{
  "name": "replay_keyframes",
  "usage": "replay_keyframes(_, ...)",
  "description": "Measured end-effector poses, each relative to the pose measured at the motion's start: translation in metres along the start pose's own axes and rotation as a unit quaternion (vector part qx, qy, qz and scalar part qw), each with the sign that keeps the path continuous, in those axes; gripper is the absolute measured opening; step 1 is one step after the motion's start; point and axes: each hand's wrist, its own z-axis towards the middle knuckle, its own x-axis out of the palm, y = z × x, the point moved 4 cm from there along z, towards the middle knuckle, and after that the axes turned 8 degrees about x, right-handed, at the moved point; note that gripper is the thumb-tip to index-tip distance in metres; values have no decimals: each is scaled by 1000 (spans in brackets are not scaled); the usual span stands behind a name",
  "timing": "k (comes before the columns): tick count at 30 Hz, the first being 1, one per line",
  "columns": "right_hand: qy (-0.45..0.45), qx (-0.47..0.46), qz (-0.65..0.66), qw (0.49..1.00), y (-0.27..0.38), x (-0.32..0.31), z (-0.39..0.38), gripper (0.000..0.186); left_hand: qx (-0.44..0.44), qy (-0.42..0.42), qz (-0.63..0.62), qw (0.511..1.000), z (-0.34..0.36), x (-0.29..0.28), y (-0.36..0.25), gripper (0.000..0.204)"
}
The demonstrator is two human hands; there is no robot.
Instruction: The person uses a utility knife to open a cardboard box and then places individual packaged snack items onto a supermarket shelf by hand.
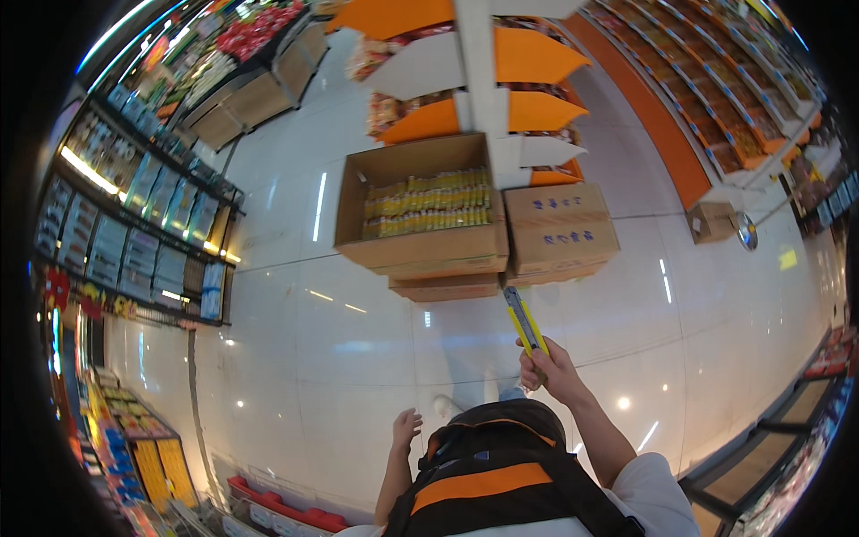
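A yellow and grey box cutter is gripped in my right hand, its front end pointing away from me toward the cardboard boxes. My left hand hangs low beside the black and orange bag at my front, fingers loosely apart and holding nothing. Ahead stands an open cardboard box with rows of yellow-wrapped packets inside. To its right sits a closed cardboard box with blue handwriting on top. Both rest on other boxes, and the cutter's tip appears just short of them.
A white display post with orange and white shelves rises behind the boxes. Tiered bins line the far right, with a small carton at their foot. Shelving runs along the left. A produce stand is at the far left.
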Motion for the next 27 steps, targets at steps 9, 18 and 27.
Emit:
replay_keyframes(9, 127, 153, -28, 980, -93, 109, 31, 43, 12, -145, -78, 986, -50, -169, 52, 42)
replay_keyframes(18, 178, 186, -58, 965, -123, 208, 108, 44, 278, 60, -148, 947, -47, -158, -223, 39)
replay_keyframes(27, 209, 185, -236, 931, -131, 239, 210, 23, 236, -25, -219, 946, 21, -184, -323, 14)
